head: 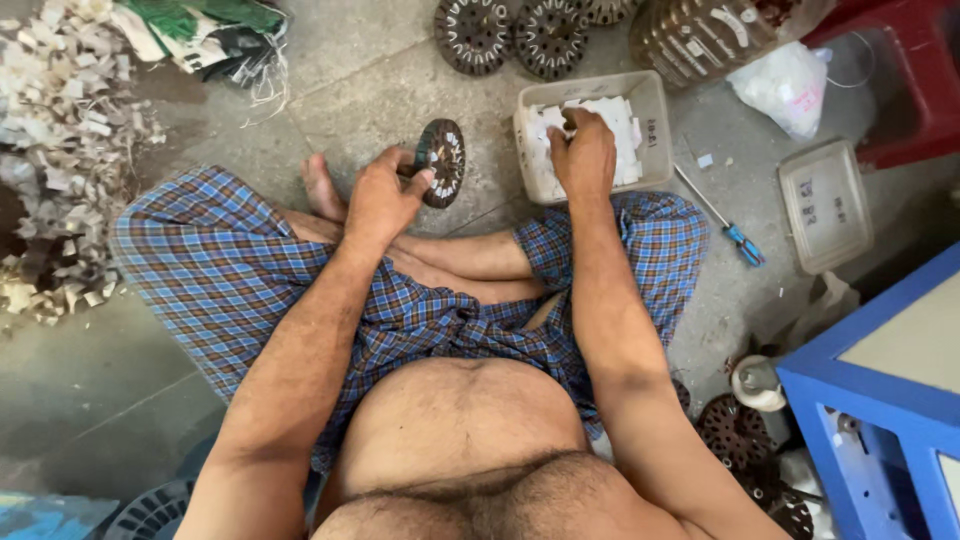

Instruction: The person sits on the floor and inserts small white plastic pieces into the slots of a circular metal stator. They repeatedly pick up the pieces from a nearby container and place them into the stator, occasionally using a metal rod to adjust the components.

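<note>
Holding: the left hand grips a dark round slotted core by its edge, thumb and fingers closed on it, the disc raised on edge above the crossed legs.
Right hand: the right hand reaches into the white plastic tub, fingers pinched down among the white paper slips; whether a slip is actually caught between them I cannot tell.
Where the core sits: just left of the tub, apart from it, its slotted face turned toward the person.
Doing it well: judging by the pose, one slip at a time is the safe pick; keeping the core steady with a firm thumb and a slot facing up would let a slip slide in without buckling.
Risk: a bunch of slips lifted together could scatter onto the floor.
Surface: bare grey concrete floor, dusty, with seams between slabs.
Nearby: more slotted cores lie at the top; a blue-handled screwdriver rests right of the tub; a shallow lidded tray lies beyond it.
Room: a heap of pale paper offcuts fills the left side; a blue bench stands at lower right, a red stool at upper right.
</note>
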